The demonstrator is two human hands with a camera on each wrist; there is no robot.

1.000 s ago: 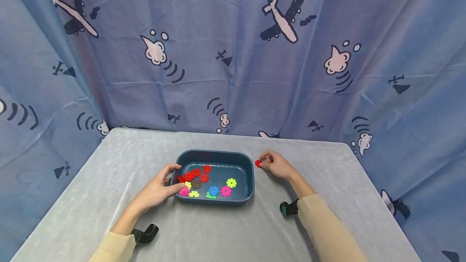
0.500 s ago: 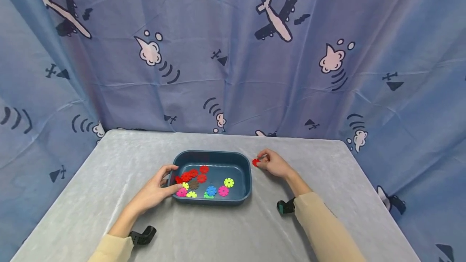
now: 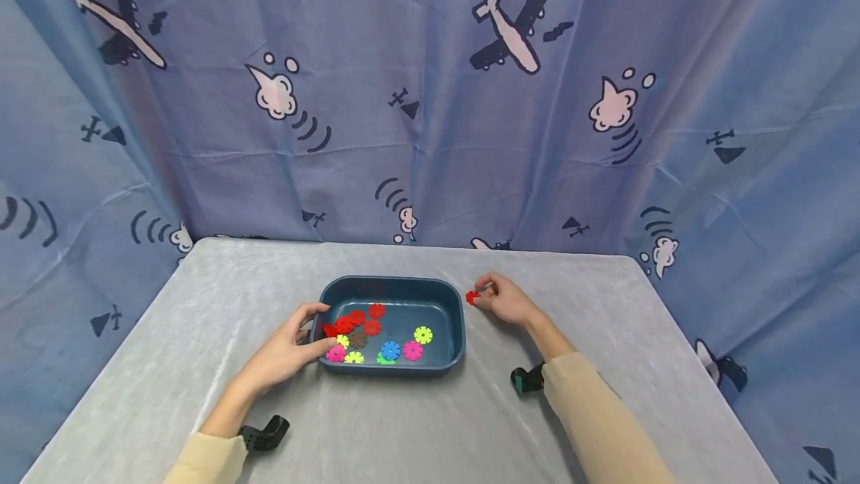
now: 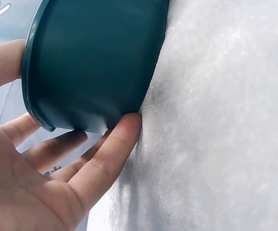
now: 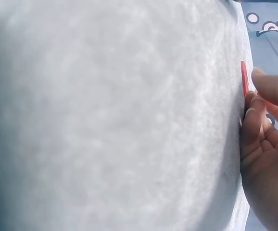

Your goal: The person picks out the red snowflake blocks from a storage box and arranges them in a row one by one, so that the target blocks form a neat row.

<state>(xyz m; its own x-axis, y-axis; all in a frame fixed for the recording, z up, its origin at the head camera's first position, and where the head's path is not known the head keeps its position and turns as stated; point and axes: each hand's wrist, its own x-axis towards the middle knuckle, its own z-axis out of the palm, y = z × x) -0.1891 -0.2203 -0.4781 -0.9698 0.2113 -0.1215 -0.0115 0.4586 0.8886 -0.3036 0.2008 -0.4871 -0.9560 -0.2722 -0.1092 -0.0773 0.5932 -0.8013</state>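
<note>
Both hands are busy about one teal bin (image 3: 416,372). Spread round its left end, the left hand (image 3: 295,340) grips it, thumb over the rim and other fingers against the outside wall. The right hand (image 3: 505,300), fingers curled, pinches a loose red piece (image 3: 470,296) by its edge on the worktop (image 3: 430,432), just beside the bin's right end. Over the last second almost nothing has changed: the head view has shifted slightly, while hands, bin and pieces keep their places relative to one another. My judgement is that the work is paused at that piece, with the bin held steady.

Largest down, I count one patterned curtain (image 3: 430,118) behind, one worktop, one bin, two sleeves (image 3: 598,409) and two dark wrist devices (image 3: 266,435). Smallest are the notched discs. Inside the bin I make out five red discs (image 3: 376,310), some overlapping, so another could be hidden; three yellow discs (image 3: 423,334); two pink discs (image 3: 413,350); one brown disc (image 3: 359,339); one blue disc (image 3: 390,350); and one green disc (image 3: 386,360), partly covered by the blue.
</note>
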